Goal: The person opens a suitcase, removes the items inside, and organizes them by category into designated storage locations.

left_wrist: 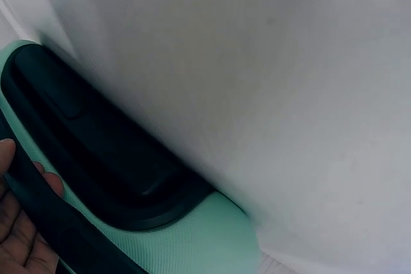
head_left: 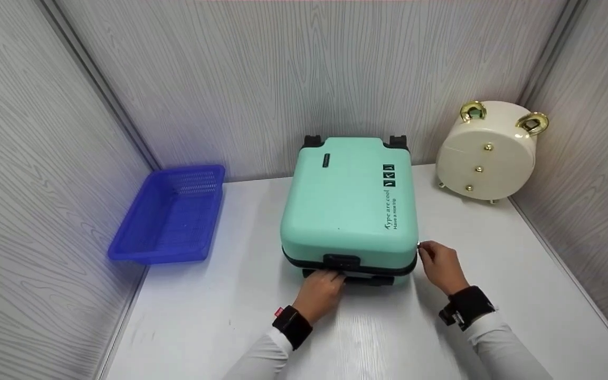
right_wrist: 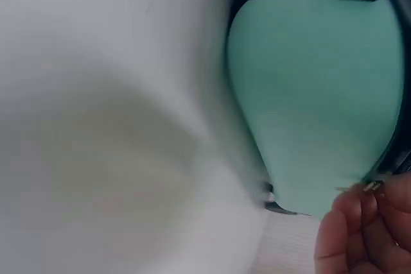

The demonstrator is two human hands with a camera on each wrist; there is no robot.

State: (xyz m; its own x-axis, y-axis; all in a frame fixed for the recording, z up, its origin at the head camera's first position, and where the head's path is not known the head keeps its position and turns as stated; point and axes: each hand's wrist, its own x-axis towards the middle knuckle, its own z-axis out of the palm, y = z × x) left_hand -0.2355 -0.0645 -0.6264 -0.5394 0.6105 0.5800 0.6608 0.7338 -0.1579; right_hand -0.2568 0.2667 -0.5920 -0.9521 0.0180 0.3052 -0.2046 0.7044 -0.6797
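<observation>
A mint-green suitcase [head_left: 351, 206] lies flat with its printed face up, its black zipper seam running around the side. At its front, my left hand [head_left: 321, 295] grips a black carry handle [left_wrist: 70, 229]; in the left wrist view, fingertips show past the band and the thumb lies on its other side. A recessed black pull handle [left_wrist: 96, 139] sits below. My right hand [head_left: 441, 266] is at the front right corner, where thumb and fingers pinch a small metal zipper pull [right_wrist: 374, 186]. The pull is partly hidden by the fingertips.
On the left of the white table [head_left: 198, 311] stands a blue plastic basket [head_left: 209, 216]. A cream rounded case [head_left: 494, 153] with gold rings and knobs stands at the back right. Grey wood-grain panels [head_left: 293, 79] enclose the back and both sides.
</observation>
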